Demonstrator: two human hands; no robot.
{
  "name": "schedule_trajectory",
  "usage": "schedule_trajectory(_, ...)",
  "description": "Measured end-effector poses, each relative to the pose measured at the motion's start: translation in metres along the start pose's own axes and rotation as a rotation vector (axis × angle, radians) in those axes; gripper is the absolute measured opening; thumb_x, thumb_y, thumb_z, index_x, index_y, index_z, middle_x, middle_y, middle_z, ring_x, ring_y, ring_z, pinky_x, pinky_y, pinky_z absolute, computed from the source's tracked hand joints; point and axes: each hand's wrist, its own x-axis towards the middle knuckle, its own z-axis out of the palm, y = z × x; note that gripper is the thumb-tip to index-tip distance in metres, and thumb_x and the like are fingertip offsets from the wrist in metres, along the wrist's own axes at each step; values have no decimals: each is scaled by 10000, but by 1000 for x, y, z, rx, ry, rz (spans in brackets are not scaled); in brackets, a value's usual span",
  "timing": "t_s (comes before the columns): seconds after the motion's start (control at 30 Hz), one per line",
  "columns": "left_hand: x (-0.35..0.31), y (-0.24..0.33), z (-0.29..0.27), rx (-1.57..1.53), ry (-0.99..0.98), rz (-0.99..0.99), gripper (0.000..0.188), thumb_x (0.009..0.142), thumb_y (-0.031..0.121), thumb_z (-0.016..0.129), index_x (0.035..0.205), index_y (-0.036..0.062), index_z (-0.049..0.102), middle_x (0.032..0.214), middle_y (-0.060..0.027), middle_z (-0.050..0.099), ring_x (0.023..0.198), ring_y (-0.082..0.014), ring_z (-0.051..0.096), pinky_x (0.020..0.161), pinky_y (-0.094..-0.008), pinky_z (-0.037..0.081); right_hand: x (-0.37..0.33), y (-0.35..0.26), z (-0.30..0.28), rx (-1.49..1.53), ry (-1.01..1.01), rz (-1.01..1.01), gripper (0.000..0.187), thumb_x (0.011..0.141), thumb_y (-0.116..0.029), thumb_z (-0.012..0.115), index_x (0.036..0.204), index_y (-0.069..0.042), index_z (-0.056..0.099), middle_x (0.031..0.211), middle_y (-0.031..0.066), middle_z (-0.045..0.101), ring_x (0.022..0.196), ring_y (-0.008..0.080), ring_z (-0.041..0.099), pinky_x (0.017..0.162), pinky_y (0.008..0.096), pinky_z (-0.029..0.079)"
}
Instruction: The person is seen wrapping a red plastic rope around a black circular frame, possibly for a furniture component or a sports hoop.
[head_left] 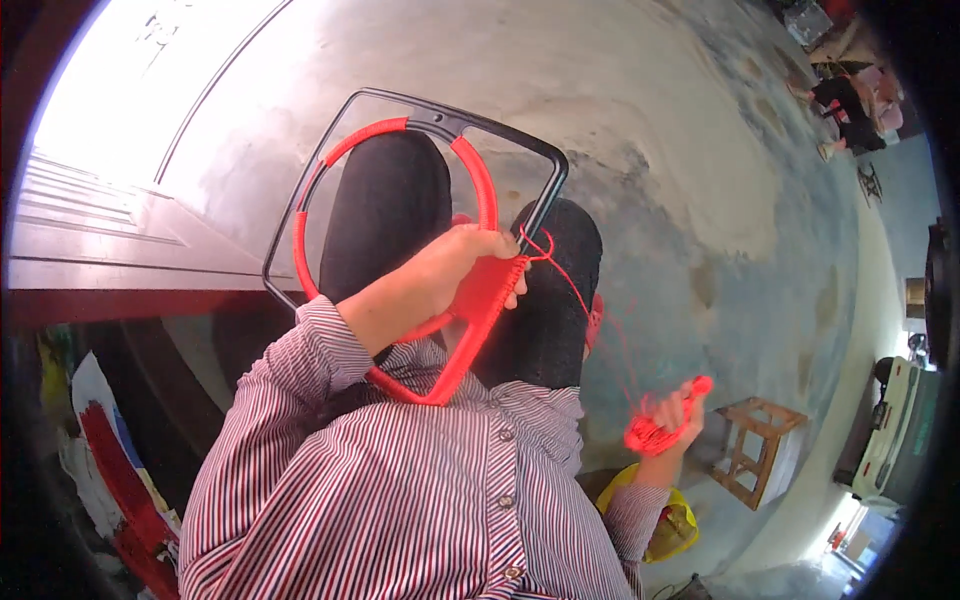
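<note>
Over the black trousers (388, 195), the left hand (468, 262) is clamping fingers on a red-wrapped metal frame (485, 190) — to their right, the right hand (675, 415) is clenching fingers around red cord (648, 436).

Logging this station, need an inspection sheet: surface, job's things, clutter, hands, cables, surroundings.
Surface: black-trousered lap; stained concrete floor below.
Job's things: black frame with red-wrapped ring; red cord bundle.
Clutter: yellow container, wooden stool, both right side.
Hands: left hand grips the frame's red-wrapped part; right hand closed around the cord bundle.
Cables: nothing seen.
Surroundings: another person, upper right; pale vehicle, right edge.
</note>
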Motion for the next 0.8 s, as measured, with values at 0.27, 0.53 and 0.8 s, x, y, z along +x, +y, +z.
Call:
schedule_trajectory(0.27,17,-8,-7,-160,103,15,172,817,171,563,947,80,499,729,-171,612,597,-283,619,546,-396,531,-19,2,-140,-895,416,149,157,929,-277,558,918,-135,491,609,-20,456,484,115,441,443,287,358)
schedule_trajectory(0.53,12,-23,-11,-260,67,-28,223,811,113,484,1026,55,499,954,-161,617,743,-265,626,690,-385,529,88,37,58,-790,262,-135,330,889,-244,578,1138,-29,598,1043,37,605,915,144,565,804,283,459)
schedule_trajectory(0.8,-3,-46,-7,-32,96,605,716,741,72,471,1418,-14,251,1408,-148,354,1261,-237,410,1044,-368,351,129,116,227,-1997,-473,-580,227,774,-179,691,972,-75,648,1080,67,623,984,259,594,795,373,491)
